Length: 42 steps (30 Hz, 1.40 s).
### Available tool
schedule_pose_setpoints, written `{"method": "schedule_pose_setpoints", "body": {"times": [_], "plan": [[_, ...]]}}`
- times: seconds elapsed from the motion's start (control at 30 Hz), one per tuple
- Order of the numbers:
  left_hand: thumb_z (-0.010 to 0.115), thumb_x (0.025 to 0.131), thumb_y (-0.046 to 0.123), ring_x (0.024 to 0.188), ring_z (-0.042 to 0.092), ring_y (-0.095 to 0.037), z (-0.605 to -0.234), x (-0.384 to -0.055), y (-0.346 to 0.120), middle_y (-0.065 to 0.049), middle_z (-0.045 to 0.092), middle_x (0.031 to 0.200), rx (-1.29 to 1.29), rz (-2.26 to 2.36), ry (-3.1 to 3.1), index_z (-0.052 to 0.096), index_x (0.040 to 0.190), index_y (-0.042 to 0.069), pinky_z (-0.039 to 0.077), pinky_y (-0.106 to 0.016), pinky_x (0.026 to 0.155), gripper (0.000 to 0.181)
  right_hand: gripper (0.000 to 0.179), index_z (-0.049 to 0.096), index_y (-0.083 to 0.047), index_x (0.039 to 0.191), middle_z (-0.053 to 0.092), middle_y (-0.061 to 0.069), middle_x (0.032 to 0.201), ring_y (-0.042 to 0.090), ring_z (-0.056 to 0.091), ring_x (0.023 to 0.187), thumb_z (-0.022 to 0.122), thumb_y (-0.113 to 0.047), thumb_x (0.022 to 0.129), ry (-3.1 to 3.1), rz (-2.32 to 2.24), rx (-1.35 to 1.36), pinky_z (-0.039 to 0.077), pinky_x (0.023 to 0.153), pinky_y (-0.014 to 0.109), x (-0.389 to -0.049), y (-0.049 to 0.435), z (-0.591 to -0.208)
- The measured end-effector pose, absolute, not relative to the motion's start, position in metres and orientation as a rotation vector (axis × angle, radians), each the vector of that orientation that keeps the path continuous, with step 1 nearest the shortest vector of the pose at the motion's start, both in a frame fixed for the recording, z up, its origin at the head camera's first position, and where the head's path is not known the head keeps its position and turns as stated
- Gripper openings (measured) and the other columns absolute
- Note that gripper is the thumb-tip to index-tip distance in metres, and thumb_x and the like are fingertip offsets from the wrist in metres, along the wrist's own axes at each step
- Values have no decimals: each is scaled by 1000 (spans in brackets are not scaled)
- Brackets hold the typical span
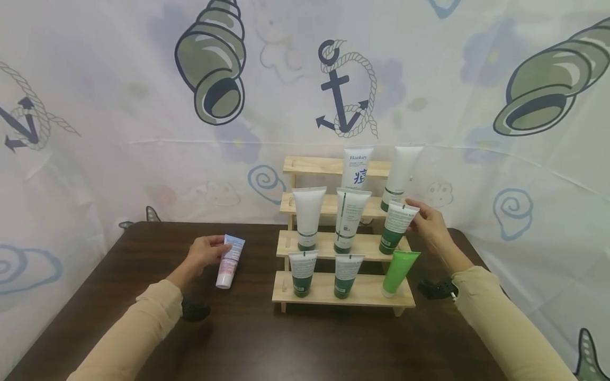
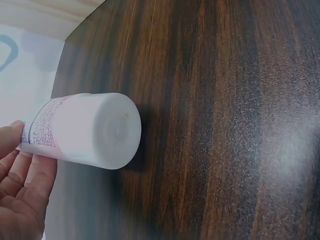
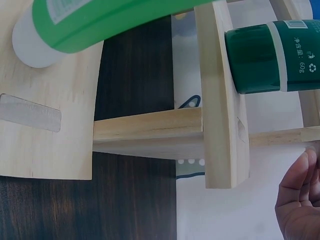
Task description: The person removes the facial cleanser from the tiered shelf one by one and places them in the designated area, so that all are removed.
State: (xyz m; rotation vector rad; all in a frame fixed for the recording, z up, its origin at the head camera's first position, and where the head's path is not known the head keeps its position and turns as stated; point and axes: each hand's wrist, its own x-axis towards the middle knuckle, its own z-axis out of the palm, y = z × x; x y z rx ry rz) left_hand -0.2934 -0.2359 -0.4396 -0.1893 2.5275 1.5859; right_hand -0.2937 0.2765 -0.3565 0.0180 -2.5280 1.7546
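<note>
My left hand [image 1: 207,251] pinches the upper end of a small blue, pink and white squeeze tube [image 1: 230,264] at the table's left. In the left wrist view, the tube's white cap [image 2: 117,131] points away from the fingers, close over the table. My right hand [image 1: 429,225] is at the right end of a stepped wooden rack [image 1: 343,297], with bent fingers at the upper right edge of a white-and-green tube [image 1: 398,225] on the second step. In the right wrist view, the bent fingers [image 3: 296,175] show below this tube's green cap end [image 3: 254,62]; its upper end is out of frame.
On the lowest step stand two white-and-green tubes [image 1: 302,272] and a bright green tube [image 1: 396,272]. Larger white tubes [image 1: 308,217] stand on the steps above. Behind the dark table [image 1: 314,338] hangs a patterned cloth [image 1: 295,90].
</note>
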Motion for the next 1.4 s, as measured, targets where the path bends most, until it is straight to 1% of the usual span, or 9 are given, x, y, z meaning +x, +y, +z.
{"method": "schedule_pose_setpoints", "body": {"times": [0.13, 0.43, 0.7, 0.97, 1.07, 1.13, 1.23, 1.3, 1.4], "plan": [[60, 93, 16, 101, 61, -26, -441, -296, -236, -31, 51, 127, -197, 1581, 2519, 41, 134, -12, 53, -39, 85, 53, 51, 28, -1, 146, 41, 27, 140, -5, 53, 81, 41, -20, 101, -2520, 1762, 21, 49, 71, 12, -294, 276, -356], [61, 92, 15, 93, 62, -21, -447, -298, -234, -32, 53, 124, -199, 1575, 2513, 43, 131, -14, 55, -38, 81, 52, 51, 28, -2, 146, 42, 26, 140, -4, 53, 81, 41, -20, 101, -2544, 1721, 7, 51, 76, 17, -294, 276, -354], [61, 92, 13, 89, 63, -20, -454, -298, -235, -34, 52, 124, -184, 1554, 2547, 43, 130, -16, 56, -35, 78, 51, 51, 27, -1, 146, 41, 27, 140, -5, 53, 80, 41, -19, 101, -2533, 1735, 24, 51, 75, 17, -294, 276, -355], [59, 92, 11, 89, 63, -24, -451, -293, -231, -36, 51, 123, -187, 1484, 2621, 46, 127, -18, 57, -34, 74, 47, 50, 28, -2, 146, 42, 26, 139, -5, 53, 80, 40, -18, 101, -2525, 1751, 3, 51, 77, 19, -294, 277, -356], [59, 92, 11, 93, 64, -32, -451, -291, -231, -37, 49, 124, -180, 1444, 2660, 47, 126, -18, 57, -35, 74, 46, 50, 29, -2, 146, 51, 19, 130, -5, 54, 80, 42, -19, 101, -2511, 1764, -9, 52, 77, 21, -294, 277, -357], [59, 92, 12, 97, 64, -36, -451, -291, -231, -38, 49, 125, -173, 1428, 2679, 47, 125, -18, 57, -35, 74, 46, 50, 29, -1, 145, 59, 5, 116, -4, 55, 78, 42, -18, 101, -2485, 1791, -1, 52, 76, 21, -294, 277, -357], [60, 91, 12, 99, 63, -37, -451, -291, -232, -38, 49, 124, -173, 1421, 2689, 47, 125, -18, 57, -35, 73, 47, 50, 30, 0, 145, 57, -15, 98, -4, 55, 77, 43, -17, 100, -2455, 1828, 3, 52, 73, 20, -294, 278, -358], [60, 91, 12, 97, 63, -35, -452, -291, -233, -37, 50, 124, -178, 1420, 2690, 47, 125, -18, 57, -34, 72, 47, 50, 30, 1, 145, 57, -14, 98, -3, 55, 76, 43, -16, 100, -2452, 1831, 2, 52, 72, 20, -294, 278, -358], [60, 91, 12, 95, 63, -31, -454, -292, -235, -37, 50, 124, -187, 1409, 2693, 48, 125, -17, 57, -33, 71, 47, 50, 30, 0, 145, 56, -3, 109, -3, 55, 76, 43, -17, 100, -2471, 1811, -16, 52, 74, 21, -294, 278, -358]]}}
